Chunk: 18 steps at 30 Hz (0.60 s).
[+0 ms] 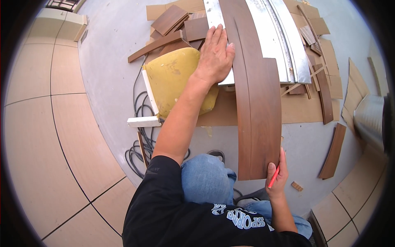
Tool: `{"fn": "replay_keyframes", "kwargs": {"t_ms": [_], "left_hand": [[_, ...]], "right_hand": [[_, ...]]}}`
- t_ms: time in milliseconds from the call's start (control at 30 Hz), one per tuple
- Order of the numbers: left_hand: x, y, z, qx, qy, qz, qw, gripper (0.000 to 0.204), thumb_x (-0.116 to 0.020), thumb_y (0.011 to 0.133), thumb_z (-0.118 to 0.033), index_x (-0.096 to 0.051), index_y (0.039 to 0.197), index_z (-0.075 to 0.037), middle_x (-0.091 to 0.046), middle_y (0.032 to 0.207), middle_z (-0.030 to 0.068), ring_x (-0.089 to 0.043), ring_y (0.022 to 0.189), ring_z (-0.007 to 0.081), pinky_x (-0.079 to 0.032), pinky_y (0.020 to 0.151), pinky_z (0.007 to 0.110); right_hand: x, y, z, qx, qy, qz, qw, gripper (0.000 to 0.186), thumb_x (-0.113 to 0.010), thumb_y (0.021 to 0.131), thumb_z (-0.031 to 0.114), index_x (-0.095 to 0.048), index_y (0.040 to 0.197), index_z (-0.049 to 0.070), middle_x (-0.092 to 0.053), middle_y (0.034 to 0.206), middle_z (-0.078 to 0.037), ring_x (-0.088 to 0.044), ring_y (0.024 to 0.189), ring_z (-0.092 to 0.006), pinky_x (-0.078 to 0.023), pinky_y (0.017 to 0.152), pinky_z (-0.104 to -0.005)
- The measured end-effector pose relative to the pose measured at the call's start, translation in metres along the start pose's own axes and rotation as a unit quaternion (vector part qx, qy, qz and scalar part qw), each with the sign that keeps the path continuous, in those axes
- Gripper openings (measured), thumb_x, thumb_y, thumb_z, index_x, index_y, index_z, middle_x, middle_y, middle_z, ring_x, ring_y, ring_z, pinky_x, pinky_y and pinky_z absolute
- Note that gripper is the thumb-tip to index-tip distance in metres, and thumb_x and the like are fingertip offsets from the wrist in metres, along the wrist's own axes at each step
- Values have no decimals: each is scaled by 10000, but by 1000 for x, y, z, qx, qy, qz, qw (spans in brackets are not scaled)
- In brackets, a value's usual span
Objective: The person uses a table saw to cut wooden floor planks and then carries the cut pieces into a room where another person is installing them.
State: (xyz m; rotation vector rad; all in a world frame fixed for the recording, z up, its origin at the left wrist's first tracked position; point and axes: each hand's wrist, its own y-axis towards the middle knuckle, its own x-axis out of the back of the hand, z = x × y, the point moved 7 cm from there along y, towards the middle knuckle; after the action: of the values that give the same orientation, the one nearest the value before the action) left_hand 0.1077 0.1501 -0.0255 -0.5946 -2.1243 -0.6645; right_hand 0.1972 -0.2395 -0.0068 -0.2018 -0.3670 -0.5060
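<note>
A long brown wood-look floor plank (257,119) lies across a silvery metal saw table (269,37). Its near end sticks out toward me, and its right side has a step cut into it. My left hand (214,55) is flat with fingers stretched forward, pressed along the plank's left edge and the metal strip beside it. Near the plank's close right corner, my right hand (278,177) grips the edge with the thumb on top. A thin red pencil (273,178) is tucked in that same hand. The fingers beneath the plank are hidden.
To the left stands a worn yellow seat-like piece (173,78) with white edging, with black cable (138,152) coiled below. Brown plank offcuts (170,20) pile on cardboard (218,111). More strips (325,94) lie right, near a silvery cylinder (372,117).
</note>
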Motion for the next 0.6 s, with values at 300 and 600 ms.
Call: {"fn": "replay_keyframes", "kwargs": {"t_ms": [300,600], "left_hand": [[0,0,1,-1,3,-3,1000,656,-345,1092,-369,-352,1545,105,-286,1660,251,-205,1559,406,-193,1281,444],[0,0,2,-3,5,-9,1000,652,-378,1086,-384,-383,1534,90,-293,1663,231,-213,1561,391,-220,1268,482]], "right_hand": [[2,-18,-8,-48,20,40,998,648,-544,1087,293,-350,1542,-125,-476,1555,-230,-446,1451,-286,-318,1205,-388],[5,-36,-13,-50,14,47,998,673,-545,1086,326,-343,1542,-126,-499,1535,-232,-469,1432,-287,-313,1209,-394]]}}
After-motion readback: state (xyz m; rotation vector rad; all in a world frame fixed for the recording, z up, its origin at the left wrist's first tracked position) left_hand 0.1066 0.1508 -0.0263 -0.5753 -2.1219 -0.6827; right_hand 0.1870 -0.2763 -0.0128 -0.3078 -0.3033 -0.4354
